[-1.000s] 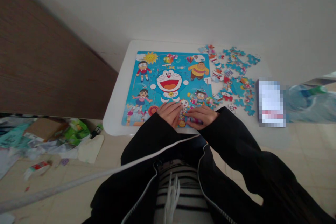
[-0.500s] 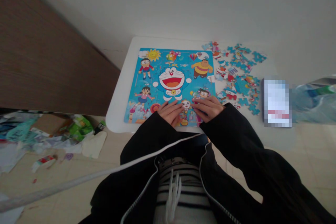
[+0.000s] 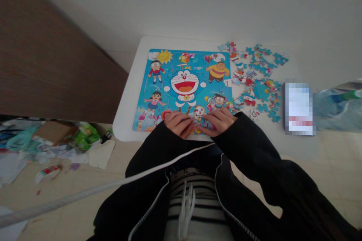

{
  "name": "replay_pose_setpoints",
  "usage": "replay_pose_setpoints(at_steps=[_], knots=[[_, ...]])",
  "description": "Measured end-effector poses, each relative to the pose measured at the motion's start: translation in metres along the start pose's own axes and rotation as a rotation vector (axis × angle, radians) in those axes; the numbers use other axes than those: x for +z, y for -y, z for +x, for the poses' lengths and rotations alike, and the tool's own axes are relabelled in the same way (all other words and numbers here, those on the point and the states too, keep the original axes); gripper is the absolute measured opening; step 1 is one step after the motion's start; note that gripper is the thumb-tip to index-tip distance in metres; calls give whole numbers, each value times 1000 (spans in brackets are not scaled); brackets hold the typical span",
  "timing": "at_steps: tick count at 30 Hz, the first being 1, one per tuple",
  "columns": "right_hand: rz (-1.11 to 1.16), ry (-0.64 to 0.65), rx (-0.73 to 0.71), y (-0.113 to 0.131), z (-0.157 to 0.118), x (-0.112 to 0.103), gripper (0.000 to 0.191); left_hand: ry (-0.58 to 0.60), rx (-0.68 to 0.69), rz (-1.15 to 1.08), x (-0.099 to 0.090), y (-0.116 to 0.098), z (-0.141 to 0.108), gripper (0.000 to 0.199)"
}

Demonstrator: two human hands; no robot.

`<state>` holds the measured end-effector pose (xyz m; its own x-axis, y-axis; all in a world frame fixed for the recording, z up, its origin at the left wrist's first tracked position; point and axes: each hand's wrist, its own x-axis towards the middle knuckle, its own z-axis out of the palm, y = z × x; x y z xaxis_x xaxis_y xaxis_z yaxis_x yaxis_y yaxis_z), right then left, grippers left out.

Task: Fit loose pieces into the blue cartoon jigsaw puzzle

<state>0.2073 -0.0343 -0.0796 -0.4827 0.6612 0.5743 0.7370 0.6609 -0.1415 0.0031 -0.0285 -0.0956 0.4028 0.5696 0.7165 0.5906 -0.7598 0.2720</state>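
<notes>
Indoors, left hand (image 3: pixel 178 123) and right hand (image 3: pixel 220 121) curl part-open over the puzzle (image 3: pixel 185 86) on a white table (image 3: pixel 127 115) by the wall (image 3: pixel 198 3), any grip unclear; litter (image 3: pixel 70 154) strews the floor (image 3: pixel 62 216).

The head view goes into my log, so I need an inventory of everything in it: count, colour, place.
table: 1, white, centre
puzzle: 1, mostly blue, on table
loose pieces: many, multicoloured, right of puzzle
phone: 1, dark-edged, right of pieces
plastic object: 1, clear and green, right edge
wall: 1, grey, behind table
panel: 1, brown, left
floor: 1, beige, below table
box: 1, brown, left, on floor
bag: 1, green, right of box
litter: several, mostly white, around box
cord: 1, white, lower left to centre
jacket: 1, black, on person
top: 1, striped grey-black, under jacket
left hand: 1, bare, puzzle's lower edge
right hand: 1, bare, beside left hand
</notes>
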Motion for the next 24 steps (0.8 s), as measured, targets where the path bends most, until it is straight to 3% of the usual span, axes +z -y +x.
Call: replay_pose_setpoints(at_steps=[6, 11, 19, 24], knots=[[118, 125, 110, -6, -2, -3, 23, 30, -2, 6, -4, -1, 2, 10], [232, 179, 39, -16, -3, -12, 20, 52, -41, -47, -4, -4, -1, 10], [345, 220, 48, -9, 2, -22, 22, 133, -141, -26, -7, -8, -3, 12], [361, 172, -5, -11, 0, -14, 24, 28, -33, -40, -5, -5, -3, 12]])
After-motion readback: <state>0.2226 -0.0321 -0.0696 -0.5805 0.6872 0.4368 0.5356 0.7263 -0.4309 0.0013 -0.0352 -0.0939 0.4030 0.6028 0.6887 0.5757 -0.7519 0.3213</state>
